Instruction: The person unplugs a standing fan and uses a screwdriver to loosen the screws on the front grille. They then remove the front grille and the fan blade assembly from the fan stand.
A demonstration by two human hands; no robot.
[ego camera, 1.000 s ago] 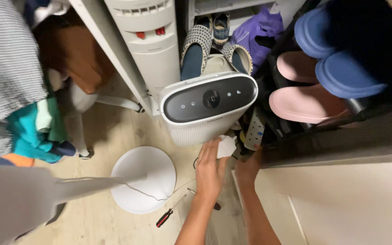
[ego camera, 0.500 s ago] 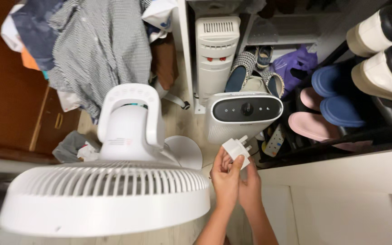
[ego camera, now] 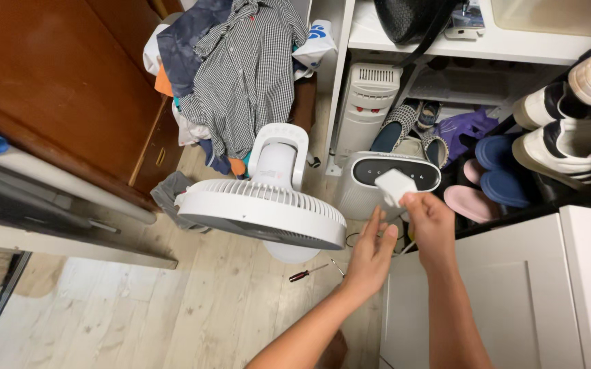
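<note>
We are standing in a cramped storage corner with a pale wood-plank floor [ego camera: 172, 301], a dark brown wooden cabinet [ego camera: 70, 89] on our left and white shelving [ego camera: 446, 41] with shoes on our right. Our right hand [ego camera: 432, 229] is pinching a white boxy plastic plug [ego camera: 394, 186] between thumb and fingertips, holding it up in the air in front of the white air purifier with the dark glossy top panel [ego camera: 394, 174]. The plug is sitting at the top of that hand, tilted up and to the left, and its thin white cord [ego camera: 408, 246] is hanging down below the hand. Our left hand [ego camera: 370, 256] is hovering just below and to the left of the plug, fingers spread and palm turned toward it, not touching it as far as we can tell. So the right hand is the one on the plug; the left is near but apart.

Left of our hands, a white plastic fan with a ribbed round grille [ego camera: 261, 212] is standing on the floor. A small red-handled screwdriver [ego camera: 307, 274] is lying on the planks beneath it. Behind the fan, a checked shirt [ego camera: 247, 75] is hanging among other clothes, soft and crumpled against the hard, smooth plastics.
</note>
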